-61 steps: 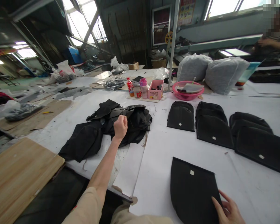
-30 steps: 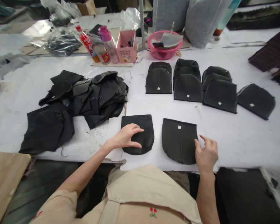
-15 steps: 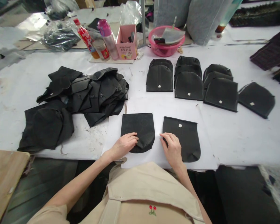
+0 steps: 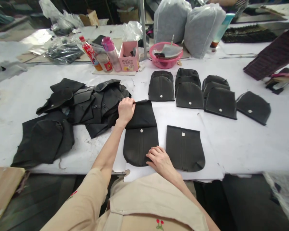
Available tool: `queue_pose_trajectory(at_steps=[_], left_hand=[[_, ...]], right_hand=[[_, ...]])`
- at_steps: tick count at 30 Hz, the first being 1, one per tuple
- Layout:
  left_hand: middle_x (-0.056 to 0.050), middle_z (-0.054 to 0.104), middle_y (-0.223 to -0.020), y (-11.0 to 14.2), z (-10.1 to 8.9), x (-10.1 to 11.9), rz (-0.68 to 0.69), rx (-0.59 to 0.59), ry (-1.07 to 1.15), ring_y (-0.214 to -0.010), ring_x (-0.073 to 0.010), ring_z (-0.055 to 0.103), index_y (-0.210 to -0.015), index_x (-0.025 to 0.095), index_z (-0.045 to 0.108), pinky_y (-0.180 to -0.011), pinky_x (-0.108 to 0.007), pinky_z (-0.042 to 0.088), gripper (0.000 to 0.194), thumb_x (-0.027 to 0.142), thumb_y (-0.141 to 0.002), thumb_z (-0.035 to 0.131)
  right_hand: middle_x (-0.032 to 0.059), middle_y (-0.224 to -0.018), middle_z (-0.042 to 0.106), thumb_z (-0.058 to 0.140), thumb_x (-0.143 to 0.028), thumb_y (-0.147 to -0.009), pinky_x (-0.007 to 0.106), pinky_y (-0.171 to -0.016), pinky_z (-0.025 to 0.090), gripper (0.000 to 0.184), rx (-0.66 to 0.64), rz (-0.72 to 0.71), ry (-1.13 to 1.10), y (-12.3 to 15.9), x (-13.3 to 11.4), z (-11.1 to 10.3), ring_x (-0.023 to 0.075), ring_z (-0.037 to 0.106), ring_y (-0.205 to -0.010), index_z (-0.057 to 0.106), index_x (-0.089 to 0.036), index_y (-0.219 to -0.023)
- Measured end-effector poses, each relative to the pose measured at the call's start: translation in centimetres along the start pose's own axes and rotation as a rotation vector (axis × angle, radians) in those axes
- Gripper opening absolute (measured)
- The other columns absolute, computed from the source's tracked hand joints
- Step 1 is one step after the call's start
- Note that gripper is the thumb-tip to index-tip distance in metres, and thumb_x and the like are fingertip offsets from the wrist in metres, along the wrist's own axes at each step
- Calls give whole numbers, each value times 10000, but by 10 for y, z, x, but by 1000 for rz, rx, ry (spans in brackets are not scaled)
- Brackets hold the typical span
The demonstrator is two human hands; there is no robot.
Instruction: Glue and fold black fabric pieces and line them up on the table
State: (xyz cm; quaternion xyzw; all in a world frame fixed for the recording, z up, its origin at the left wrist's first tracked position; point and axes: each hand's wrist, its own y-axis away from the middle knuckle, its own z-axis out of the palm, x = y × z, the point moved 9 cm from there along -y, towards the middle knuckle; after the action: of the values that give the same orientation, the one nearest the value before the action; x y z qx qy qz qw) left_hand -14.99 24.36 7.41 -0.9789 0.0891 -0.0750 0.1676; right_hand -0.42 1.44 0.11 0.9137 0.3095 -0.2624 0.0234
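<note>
One black panel [image 4: 132, 147] lies on the white-topped table [image 4: 240, 144]; press lightly with your right hand [image 4: 162, 161], fingers bent and open, and lift the black sheet [image 4: 143, 114] squarely with your left hand [image 4: 126, 110], fingers closed on its corner. Beyond sit tagged pieces [image 4: 223, 101], a pink basin [image 4: 165, 64] and, deeper in the workroom, bagged bundles [image 4: 170, 21].

White-covered worktable [image 4: 231, 144], grey metal pole [image 4: 143, 29], wooden board [image 4: 4, 192]
</note>
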Motion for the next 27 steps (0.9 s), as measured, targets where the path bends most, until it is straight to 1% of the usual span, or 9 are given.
queue_pose_trajectory(at_steps=[2, 4, 8, 10, 13, 16, 21, 25, 27], left_hand=[[-170, 647, -1123, 15, -7, 4, -46, 106, -2, -1086, -320, 575, -1122, 131, 651, -901, -407, 441, 228, 241, -940, 568], [-144, 658, -1073, 45, -13, 21, 20, 150, 53, -1044, -285, 591, -1123, 143, 649, -898, -382, 444, 227, 271, -978, 531], [-28, 645, -775, 123, 15, 77, 421, -212, 173, -715, -169, 596, -883, 197, 669, -697, -287, 439, 273, 306, -1031, 467], [-53, 662, -866, 145, 25, 78, 404, -257, 140, -801, -197, 610, -970, 183, 680, -725, -302, 454, 199, 297, -1009, 521], [-122, 653, -1090, 147, 31, 63, 282, -193, 98, -1000, -265, 597, -1191, 149, 643, -826, -356, 469, 293, 329, -962, 612], [-143, 644, -1174, 136, 37, 58, 266, -169, 51, -1068, -296, 582, -1248, 144, 627, -838, -387, 454, 347, 326, -952, 627], [-108, 686, -1056, 121, 44, 61, 305, -145, 1, -985, -279, 600, -1060, 153, 682, -786, -380, 430, 182, 260, -982, 557], [-90, 671, -908, 109, 49, 61, 384, -119, -14, -870, -279, 597, -912, 170, 659, -746, -390, 421, 231, 280, -1002, 477], [-78, 647, -839, 105, 56, 61, 454, -169, 34, -819, -270, 593, -859, 180, 630, -733, -385, 433, 269, 263, -1006, 421]], right_hand=[[38, -1066, 703, 792, -310, -838, 422, -1033, 478, 225, -28, 5, 0, 0, 0, 3, 238, 615, -1099, 690, -218, -1016], [37, -1064, 694, 785, -321, -845, 406, -1016, 483, 204, -46, 6, -7, 0, 0, 3, 235, 602, -1096, 690, -212, -988], [39, -1052, 680, 779, -334, -851, 390, -1000, 478, 193, -82, 11, -1, -1, 0, 2, 231, 583, -1080, 684, -209, -964], [37, -1037, 675, 771, -335, -858, 378, -979, 480, 174, -106, 10, 11, -2, -1, 2, 227, 577, -1056, 682, -207, -936], [28, -1001, 670, 747, -347, -878, 365, -950, 479, 158, -128, 3, 22, -3, -2, 2, 225, 571, -1035, 678, -205, -885], [23, -968, 665, 732, -365, -890, 357, -929, 475, 171, -135, 6, 28, -4, -2, 2, 223, 565, -1019, 680, -203, -865], [21, -928, 657, 743, -399, -878, 345, -882, 474, 204, -97, -9, 84, 1, -5, 8, 224, 557, -994, 682, -206, -857], [-3, -896, 659, 769, -465, -838, 329, -796, 486, 252, -29, -19, 137, 4, -6, 15, 216, 569, -949, 681, -229, -854], [-20, -855, 668, 748, -508, -838, 322, -731, 494, 274, -14, -3, 182, 4, -2, 20, 201, 584, -878, 682, -242, -826]])
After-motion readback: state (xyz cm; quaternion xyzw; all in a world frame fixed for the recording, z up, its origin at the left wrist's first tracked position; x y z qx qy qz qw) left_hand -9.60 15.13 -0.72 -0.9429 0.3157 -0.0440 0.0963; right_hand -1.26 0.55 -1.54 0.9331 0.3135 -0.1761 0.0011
